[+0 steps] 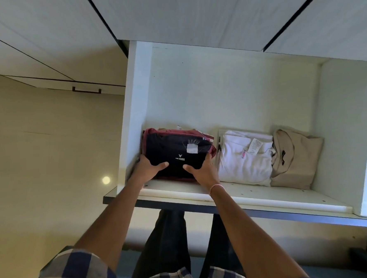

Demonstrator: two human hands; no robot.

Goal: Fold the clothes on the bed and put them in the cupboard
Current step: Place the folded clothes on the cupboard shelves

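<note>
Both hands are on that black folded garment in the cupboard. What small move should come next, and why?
Probably let go and draw both hands back: the black folded garment already lies on the maroon pile on the shelf, with the left hand and right hand gripping only its near edge.

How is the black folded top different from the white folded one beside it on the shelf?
The black top is dark with white print; the white top is pale, its care label showing. The black top sits on a maroon garment; the white top lies on the shelf. The left hand and right hand hold the black top; no hand touches the white top. Both are folded, on the same shelf.
</note>
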